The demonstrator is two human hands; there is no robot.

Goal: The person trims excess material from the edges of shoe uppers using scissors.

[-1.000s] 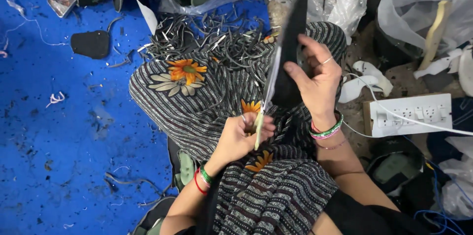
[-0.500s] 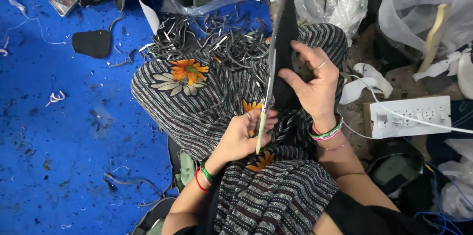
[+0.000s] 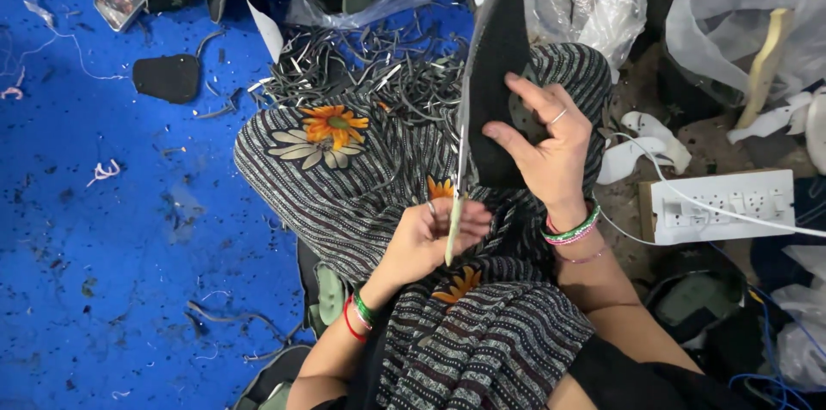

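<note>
Over your lap, your right hand [image 3: 546, 147] holds up a black shoe sole piece [image 3: 495, 74]. Your fingers wrap its lower part, with the thumb across the flat face. The piece stands on its edge and points away from you. It looks like thin foam or rubber, so it is likely light and a bit bendy. Holding it low and flat like that should keep it from flopping.

Your left hand [image 3: 430, 238] is closed around the handles of a pair of scissors [image 3: 456, 195]. The blades run up along the left edge of the sole piece, right beside it. I cannot tell if the blades are biting in.

A pile of thin black trimmings [image 3: 361, 74] lies on the striped cloth with orange flowers [image 3: 335, 152] over your knees. A small black cut-off piece [image 3: 168, 76] sits well apart on the blue floor mat [image 3: 112, 272]. A white power strip [image 3: 723, 203] lies near your right arm.

Grip the sole firmly, as smooth rubber may slip.
</note>
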